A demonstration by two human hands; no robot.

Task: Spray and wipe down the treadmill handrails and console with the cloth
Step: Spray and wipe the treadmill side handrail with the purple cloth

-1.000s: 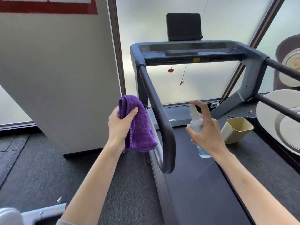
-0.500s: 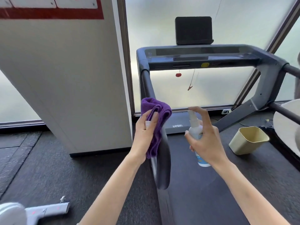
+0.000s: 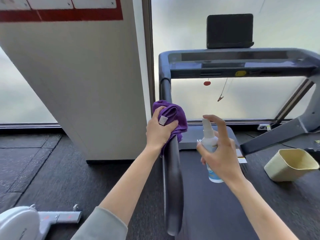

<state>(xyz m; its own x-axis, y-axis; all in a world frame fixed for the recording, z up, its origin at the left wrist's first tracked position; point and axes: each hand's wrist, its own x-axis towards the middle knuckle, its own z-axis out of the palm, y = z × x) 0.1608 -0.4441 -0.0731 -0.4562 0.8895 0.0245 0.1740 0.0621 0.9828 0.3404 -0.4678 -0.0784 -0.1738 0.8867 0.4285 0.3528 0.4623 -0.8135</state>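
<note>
Left hand clamps the purple cloth around the left handrail, right hand grips the spray bottle just beside it over the belt, so I'd say wiping's barely begun, console and right side untouched.

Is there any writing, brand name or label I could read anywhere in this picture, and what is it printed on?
"U", the start of a white brand word on the treadmill's front cover; the rest is hidden behind the spray bottle.
Spray bottle label: blue print, too blurred to read.
White tag on the purple cloth: unreadable.
Warning stickers beside the belt: too small.
Red-bordered wall sign: only small "x" marks show.
</note>
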